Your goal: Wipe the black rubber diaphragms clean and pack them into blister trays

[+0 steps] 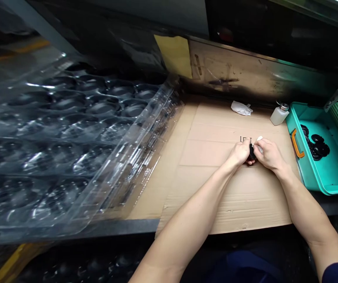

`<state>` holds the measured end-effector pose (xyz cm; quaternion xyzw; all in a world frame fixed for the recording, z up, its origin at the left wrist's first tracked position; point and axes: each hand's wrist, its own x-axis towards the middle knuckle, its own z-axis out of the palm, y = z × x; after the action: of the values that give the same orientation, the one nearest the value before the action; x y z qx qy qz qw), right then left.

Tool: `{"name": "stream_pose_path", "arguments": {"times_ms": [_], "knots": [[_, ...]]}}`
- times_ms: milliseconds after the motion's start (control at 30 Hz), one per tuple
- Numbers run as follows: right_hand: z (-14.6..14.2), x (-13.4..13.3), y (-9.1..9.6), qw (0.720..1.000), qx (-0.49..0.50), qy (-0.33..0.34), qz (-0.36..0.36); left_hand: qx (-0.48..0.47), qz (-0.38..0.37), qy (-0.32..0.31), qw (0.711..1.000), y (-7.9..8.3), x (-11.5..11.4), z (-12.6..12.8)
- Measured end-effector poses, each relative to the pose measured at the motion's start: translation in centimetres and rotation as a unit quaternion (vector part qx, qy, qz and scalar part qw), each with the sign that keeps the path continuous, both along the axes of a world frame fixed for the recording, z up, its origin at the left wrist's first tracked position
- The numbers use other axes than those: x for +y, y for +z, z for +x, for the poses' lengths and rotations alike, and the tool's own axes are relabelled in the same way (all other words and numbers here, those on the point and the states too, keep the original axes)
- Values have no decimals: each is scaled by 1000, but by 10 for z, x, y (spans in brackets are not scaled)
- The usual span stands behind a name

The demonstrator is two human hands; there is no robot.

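Black part (252,152) sits gripped in your closed left hand (239,153) while your right hand (270,154) pinches a white cloth (259,138) against it, both hands over the cardboard sheet (216,196).

Clear plastic blister tray (53,129), teal bin (310,169), black discs (317,144), pump bottle (280,114)
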<state>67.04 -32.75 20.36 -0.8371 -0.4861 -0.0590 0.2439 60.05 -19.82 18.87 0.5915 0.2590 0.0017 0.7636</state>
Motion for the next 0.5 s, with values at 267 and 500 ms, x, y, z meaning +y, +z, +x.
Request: {"name": "stream_pose_path", "arguments": {"times_ms": [267, 500], "knots": [[-4, 2, 7, 998, -15, -24, -56, -10, 38, -11, 999, -7, 0, -1], [-7, -1, 12, 997, -13, -26, -65, -17, 41, 2, 999, -8, -2, -4]]}}
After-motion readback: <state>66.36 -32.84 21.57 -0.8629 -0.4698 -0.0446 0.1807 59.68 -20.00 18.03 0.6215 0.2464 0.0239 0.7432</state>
